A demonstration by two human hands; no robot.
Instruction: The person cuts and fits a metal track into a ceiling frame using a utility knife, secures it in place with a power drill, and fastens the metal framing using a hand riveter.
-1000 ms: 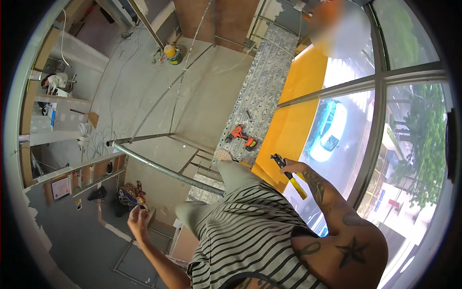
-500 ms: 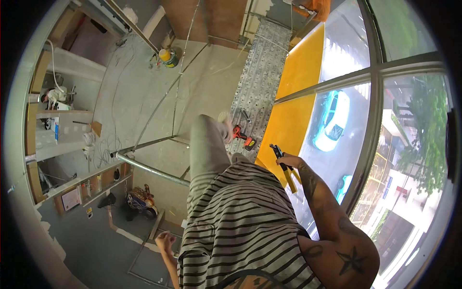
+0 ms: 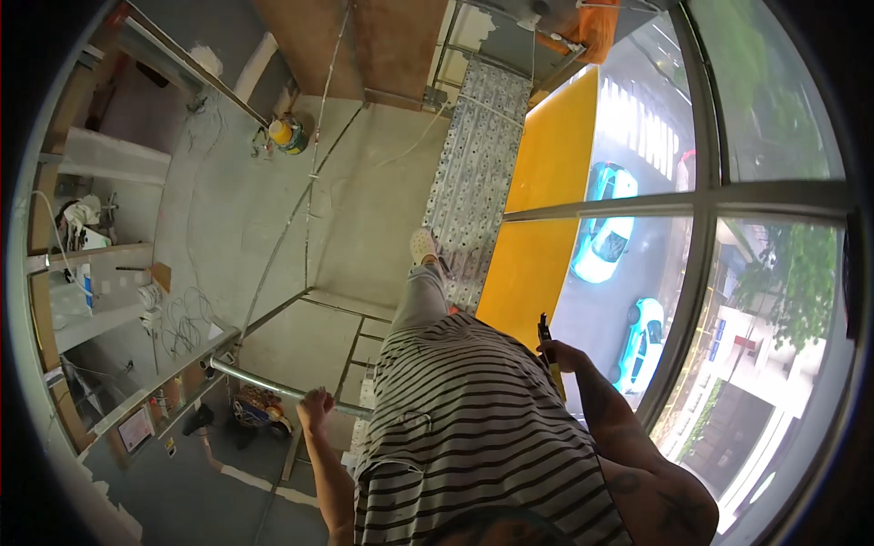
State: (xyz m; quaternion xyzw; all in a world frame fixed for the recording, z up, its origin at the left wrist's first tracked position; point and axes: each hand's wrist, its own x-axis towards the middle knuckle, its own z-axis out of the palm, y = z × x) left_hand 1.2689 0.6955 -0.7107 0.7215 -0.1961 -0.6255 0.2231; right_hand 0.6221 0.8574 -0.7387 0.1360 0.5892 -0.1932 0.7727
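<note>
My right hand (image 3: 566, 353) is closed round a pair of pliers (image 3: 553, 369) with a black head and yellow handles. It is beside my striped top, close to the window side, with the pliers' head pointing away from me. On the other side, my left hand (image 3: 315, 409) is loosely curled and no object shows in it. In the picture it overlaps a silver scaffold tube (image 3: 259, 379); I cannot tell whether it touches the tube. One foot in a pale clog (image 3: 424, 246) stands on a perforated metal scaffold plank (image 3: 464, 177).
Yellow panels (image 3: 546, 155) and a window frame (image 3: 628, 205) run along the right, with cars (image 3: 605, 247) on the street far below. Thin scaffold braces (image 3: 300, 205) cross ahead. On the floor below are a bucket (image 3: 289, 136) and loose cables (image 3: 187, 318).
My leg has stepped onto the plank, and my body now hides most of the red power tool seen there before. My left hand has moved forward to the tube. The right hand keeps the pliers.
</note>
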